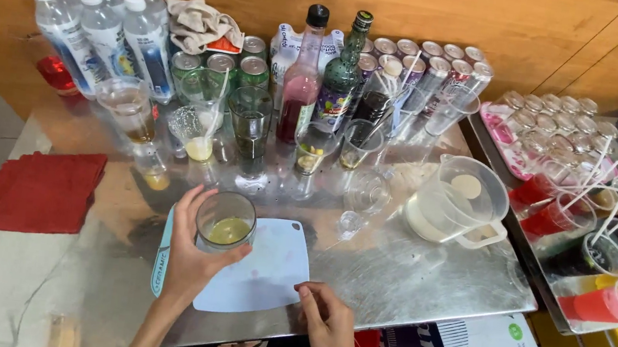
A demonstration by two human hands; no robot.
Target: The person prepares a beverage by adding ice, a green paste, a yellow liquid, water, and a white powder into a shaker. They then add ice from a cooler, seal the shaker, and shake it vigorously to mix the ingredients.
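Steel tabletop (406,277) crowded with bottles and cups. My left hand (187,256) wraps a glass (225,222) of yellow-green liquid over the pale cutting board (267,269). My right hand (327,323) rests curled, empty, at the board's edge.

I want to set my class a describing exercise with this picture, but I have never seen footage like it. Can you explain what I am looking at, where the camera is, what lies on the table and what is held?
There is no machine: a person works with bare hands, and the one camera sits on their head, looking down. The left hand holds a glass with a little yellow-green liquid, over a pale cutting board. The right hand rests empty at the board's edge. On the steel table stand water bottles, cans, two tall bottles, a plastic jug and red napkins.
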